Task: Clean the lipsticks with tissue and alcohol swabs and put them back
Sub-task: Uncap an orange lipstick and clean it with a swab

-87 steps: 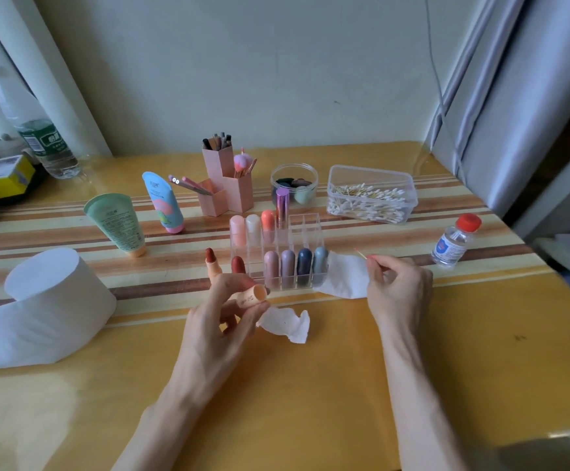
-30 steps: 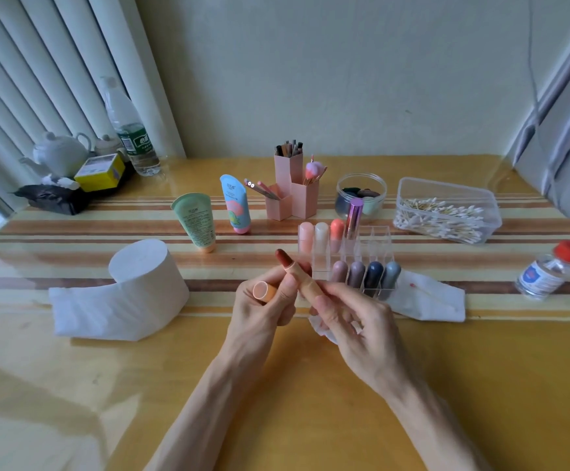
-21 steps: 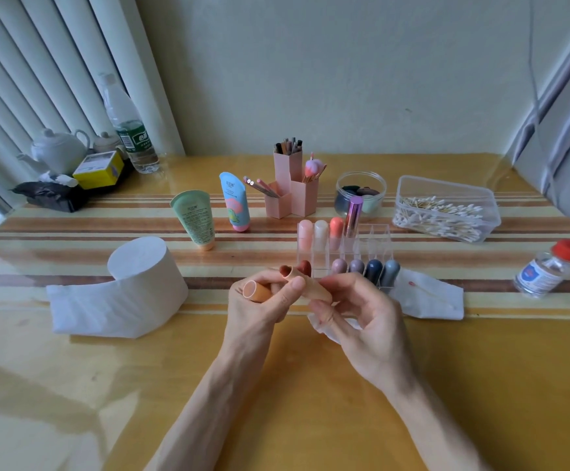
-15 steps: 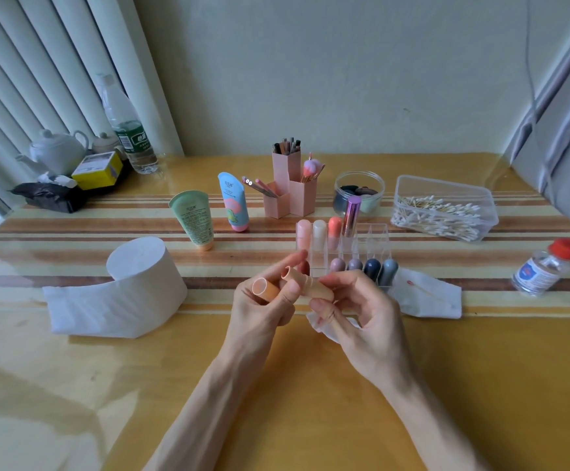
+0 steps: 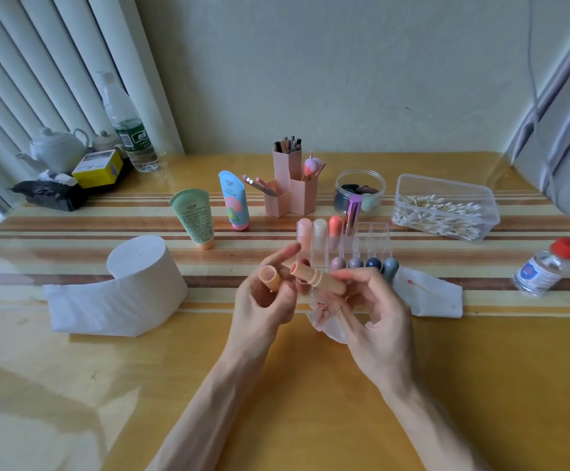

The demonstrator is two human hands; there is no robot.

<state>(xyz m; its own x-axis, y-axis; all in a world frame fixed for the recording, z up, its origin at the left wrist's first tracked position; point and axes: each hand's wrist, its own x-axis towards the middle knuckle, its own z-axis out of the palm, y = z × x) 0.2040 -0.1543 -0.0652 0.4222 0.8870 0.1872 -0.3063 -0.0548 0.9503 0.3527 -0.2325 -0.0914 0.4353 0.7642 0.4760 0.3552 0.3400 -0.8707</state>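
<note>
A peach lipstick (image 5: 317, 279) is pinched between the thumb and fingertips of the right hand (image 5: 375, 321), just in front of the clear rack (image 5: 378, 239). It is held nearly level, with its open end turned to the left. Its cap (image 5: 269, 277) is gripped in the curled fingers of the left hand (image 5: 263, 302), mouth upward, just beside that open end but apart from it. The left forefinger is stretched toward the rack. A crumpled, stained tissue (image 5: 324, 317) is seen under the right hand; whether it is held cannot be told. Other lipsticks (image 5: 335, 229) are stood upright in the rack. Right of the rack a flat tissue sheet (image 5: 440, 299) is laid with a red-tipped swab (image 5: 424, 288) on it, and an alcohol bottle (image 5: 545, 271) is stood further right. A paper roll (image 5: 141, 277) is set well to the rack's left.
</note>
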